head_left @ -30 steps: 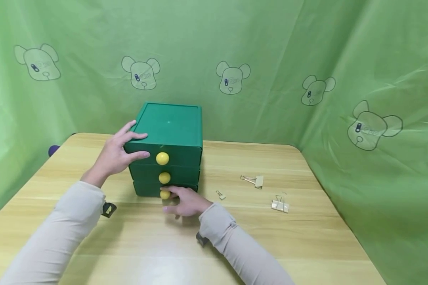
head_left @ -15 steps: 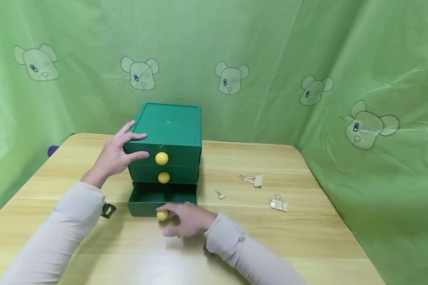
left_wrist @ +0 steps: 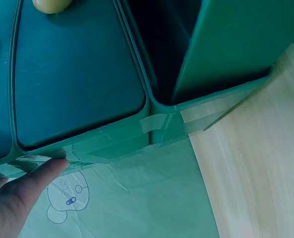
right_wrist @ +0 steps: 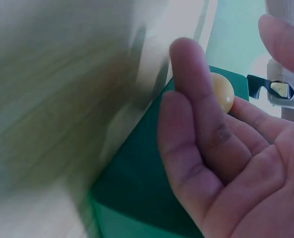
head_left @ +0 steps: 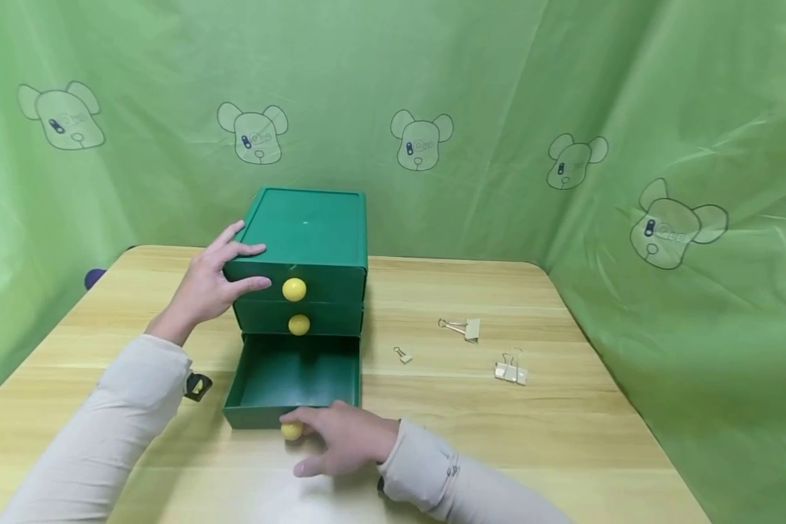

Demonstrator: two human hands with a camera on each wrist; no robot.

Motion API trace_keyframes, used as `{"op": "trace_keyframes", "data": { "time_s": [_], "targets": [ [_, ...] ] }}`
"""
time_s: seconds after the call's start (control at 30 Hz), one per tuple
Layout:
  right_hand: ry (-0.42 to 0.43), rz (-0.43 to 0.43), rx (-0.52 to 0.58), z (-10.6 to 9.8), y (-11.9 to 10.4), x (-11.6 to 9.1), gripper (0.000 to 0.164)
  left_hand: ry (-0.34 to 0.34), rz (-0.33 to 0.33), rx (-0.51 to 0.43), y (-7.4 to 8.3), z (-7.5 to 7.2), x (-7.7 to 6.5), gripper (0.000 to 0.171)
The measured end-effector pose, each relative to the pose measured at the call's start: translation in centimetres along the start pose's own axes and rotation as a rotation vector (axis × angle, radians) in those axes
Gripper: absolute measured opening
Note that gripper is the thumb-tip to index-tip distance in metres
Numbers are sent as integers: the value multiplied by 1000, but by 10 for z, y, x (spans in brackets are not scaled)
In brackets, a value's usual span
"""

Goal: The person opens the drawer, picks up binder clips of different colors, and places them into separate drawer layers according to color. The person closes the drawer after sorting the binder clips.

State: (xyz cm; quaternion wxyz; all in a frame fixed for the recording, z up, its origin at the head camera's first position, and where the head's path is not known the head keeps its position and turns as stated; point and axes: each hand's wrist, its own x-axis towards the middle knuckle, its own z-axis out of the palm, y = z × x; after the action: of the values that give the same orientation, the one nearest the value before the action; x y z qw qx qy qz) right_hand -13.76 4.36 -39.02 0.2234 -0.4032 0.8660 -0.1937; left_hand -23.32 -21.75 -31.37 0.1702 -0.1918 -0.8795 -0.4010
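A green three-drawer cabinet (head_left: 308, 225) stands on the table. Its bottom drawer (head_left: 255, 416) is pulled far out, and the part of its inside that I can see holds nothing. The upper two drawers are closed, each with a round yellow knob. My left hand (head_left: 206, 284) rests on the cabinet's front left corner, fingers on the top and side, thumb along the front. Taped joints on the cabinet side (left_wrist: 159, 121) show in the left wrist view. My right hand (head_left: 347, 440) hooks its fingers behind the bottom drawer's yellow knob (head_left: 292, 430), thumb held away. In the right wrist view fingers partly cover this knob (right_wrist: 223, 92).
Right of the cabinet lie a small binder clip (head_left: 402, 356), a larger binder clip (head_left: 471, 330) and another large binder clip (head_left: 511, 372) on the wooden table (head_left: 530, 451). A green curtain (head_left: 340, 87) with printed bear heads hangs behind and to the right.
The bottom drawer has slid out toward me from nearly closed, with my right hand moving along at its knob. My left hand has stayed on the cabinet corner.
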Motion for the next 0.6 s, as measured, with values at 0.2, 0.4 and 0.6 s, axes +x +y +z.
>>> {"op": "trace_keyframes", "data": {
  "time_s": [0.2,0.4,0.6],
  "targets": [
    [-5,0,-9,3,-2,-2,65,2,1,3,0,1,-1,53],
    [-5,-70,8,3,0,-2,65,5,3,-3,0,1,-1,53],
    [108,-145,95,-4,0,-7,41,11,3,-6,0,1,-1,53]
  ]
}}
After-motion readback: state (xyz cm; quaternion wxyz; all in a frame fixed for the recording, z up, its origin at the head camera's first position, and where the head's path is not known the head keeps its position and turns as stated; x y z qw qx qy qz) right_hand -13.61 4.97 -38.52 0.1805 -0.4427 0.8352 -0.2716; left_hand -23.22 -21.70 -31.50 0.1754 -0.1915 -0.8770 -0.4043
